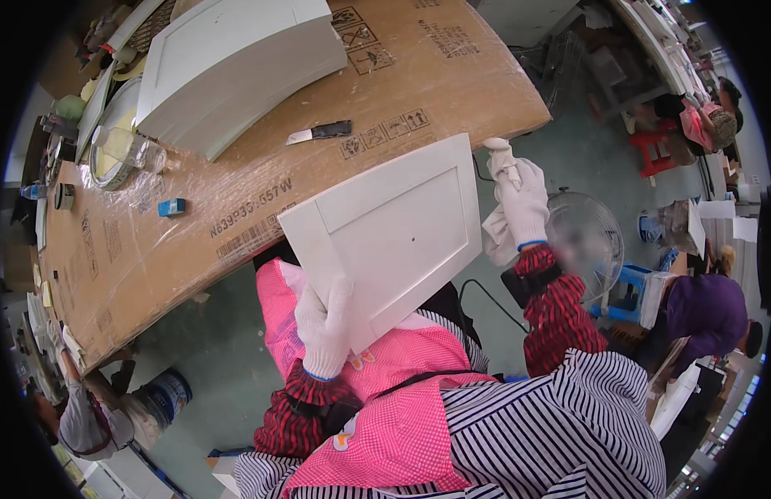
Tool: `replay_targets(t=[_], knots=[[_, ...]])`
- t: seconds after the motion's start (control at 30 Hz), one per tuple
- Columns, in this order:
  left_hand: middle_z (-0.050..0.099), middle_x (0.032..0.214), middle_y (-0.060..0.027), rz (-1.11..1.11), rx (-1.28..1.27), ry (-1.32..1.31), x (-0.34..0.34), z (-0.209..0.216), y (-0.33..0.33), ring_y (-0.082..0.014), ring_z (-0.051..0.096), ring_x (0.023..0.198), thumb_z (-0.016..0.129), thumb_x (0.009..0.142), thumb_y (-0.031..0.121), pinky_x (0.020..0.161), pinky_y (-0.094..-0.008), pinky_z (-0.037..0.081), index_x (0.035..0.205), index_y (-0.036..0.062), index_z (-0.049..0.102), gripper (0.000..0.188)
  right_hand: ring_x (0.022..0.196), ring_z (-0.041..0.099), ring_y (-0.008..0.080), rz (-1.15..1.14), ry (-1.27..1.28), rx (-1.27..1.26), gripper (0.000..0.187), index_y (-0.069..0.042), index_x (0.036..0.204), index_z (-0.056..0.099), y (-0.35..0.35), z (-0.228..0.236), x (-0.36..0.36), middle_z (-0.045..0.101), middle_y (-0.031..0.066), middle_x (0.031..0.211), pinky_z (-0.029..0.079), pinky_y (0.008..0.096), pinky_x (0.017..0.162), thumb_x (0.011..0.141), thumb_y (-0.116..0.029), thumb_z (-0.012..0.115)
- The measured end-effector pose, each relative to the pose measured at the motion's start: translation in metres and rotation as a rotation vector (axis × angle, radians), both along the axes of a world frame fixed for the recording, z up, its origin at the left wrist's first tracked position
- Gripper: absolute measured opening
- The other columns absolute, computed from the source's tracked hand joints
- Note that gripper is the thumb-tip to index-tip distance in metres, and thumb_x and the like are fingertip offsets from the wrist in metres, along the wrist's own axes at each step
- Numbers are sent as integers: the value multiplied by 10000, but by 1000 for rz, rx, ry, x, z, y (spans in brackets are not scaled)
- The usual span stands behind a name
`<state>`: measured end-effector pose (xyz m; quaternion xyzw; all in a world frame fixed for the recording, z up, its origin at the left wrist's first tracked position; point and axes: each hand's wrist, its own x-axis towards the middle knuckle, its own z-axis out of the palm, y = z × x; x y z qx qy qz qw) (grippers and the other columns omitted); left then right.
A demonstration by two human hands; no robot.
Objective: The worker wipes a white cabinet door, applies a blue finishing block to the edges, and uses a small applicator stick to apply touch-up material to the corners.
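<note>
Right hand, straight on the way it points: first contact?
Probably the near edge of the cardboard-covered worktable, by its right corner, just beyond the gloved right hand. Depth is unclear here: if the hand sits higher, it might pass over the top.

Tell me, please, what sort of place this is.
Probably a factory workshop: a white framed panel is handled at the edge of a cardboard-covered worktable, and a person in purple is among others nearby.
</note>
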<state>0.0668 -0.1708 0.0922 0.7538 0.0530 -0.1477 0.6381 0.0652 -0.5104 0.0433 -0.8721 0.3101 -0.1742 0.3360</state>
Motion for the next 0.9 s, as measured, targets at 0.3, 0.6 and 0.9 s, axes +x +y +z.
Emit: replay_targets(t=[0.3, 0.6, 0.9], knots=[[667, 1028, -41, 162, -138, 13, 1, 1, -21, -101, 582, 856, 617, 1045, 240, 705, -294, 498, 1196, -34, 646, 315, 1344, 522, 412, 467, -385, -228, 431, -83, 1366, 664, 111, 26, 52, 618, 208, 1379, 390, 537, 1157, 966, -242, 641], [649, 1005, -19, 54, -65, -11, -2, -31, -11, -100, 577, 876, 595, 1072, 302, 781, -273, 472, 1185, -9, 656, 337, 1388, 497, 381, 251, -293, -376, 428, -19, 1386, 644, 70, 20, 60, 614, 192, 1415, 373, 481, 1190, 1002, -201, 600], [653, 997, 9, 139, -300, 170, -3, -45, -9, -75, 579, 858, 616, 1068, 276, 746, -255, 484, 1183, 7, 670, 298, 1357, 510, 405, 432, -192, -516, 465, -76, 1407, 628, 61, 21, 57, 611, 166, 1421, 372, 512, 1186, 946, -138, 613]])
